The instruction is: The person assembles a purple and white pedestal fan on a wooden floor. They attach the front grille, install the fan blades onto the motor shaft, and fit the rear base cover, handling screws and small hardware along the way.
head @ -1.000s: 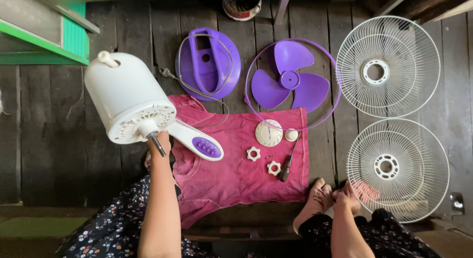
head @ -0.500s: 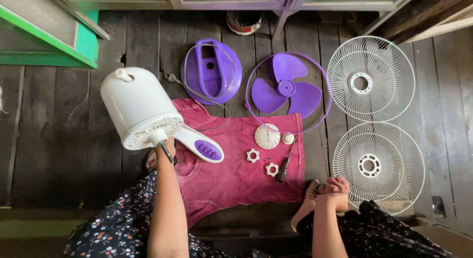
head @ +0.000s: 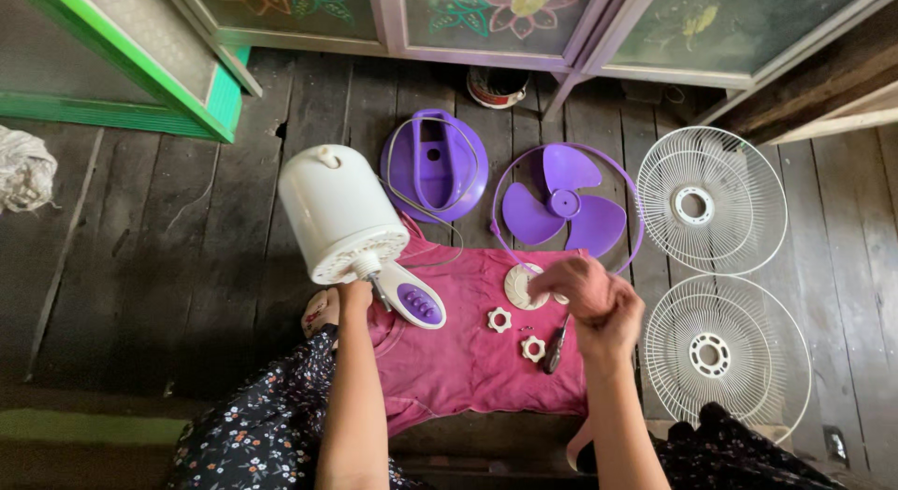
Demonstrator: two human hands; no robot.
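Going left to right, I see a green-framed cabinet point(head: 140, 79) at the far left and a pale bundle of cloth point(head: 23, 167) on the dark plank floor point(head: 140, 266). Next comes the white motor housing point(head: 339, 209), tilted with its knob end far and its face with the metal shaft point(head: 380, 292) pointing near and slightly right; that is its long axis. My left hand point(head: 353, 294) is closed under that face, touching it right beside the shaft, with the white and purple control stem point(head: 412, 301) running off near-right onto the pink cloth point(head: 468, 359).

Further right lie a purple base point(head: 435, 167) with a cord, a purple fan blade point(head: 559, 209) inside a purple ring, and on the cloth two white toothed nuts point(head: 499, 319) and a screwdriver point(head: 557, 342). My right hand point(head: 591, 298) hovers over the white round cap point(head: 517, 286), fingers curled; I cannot tell whether it grips anything. The housing lies to its left, so the left hand is far nearer to it. Two white wire guards point(head: 711, 200) lie at the right.
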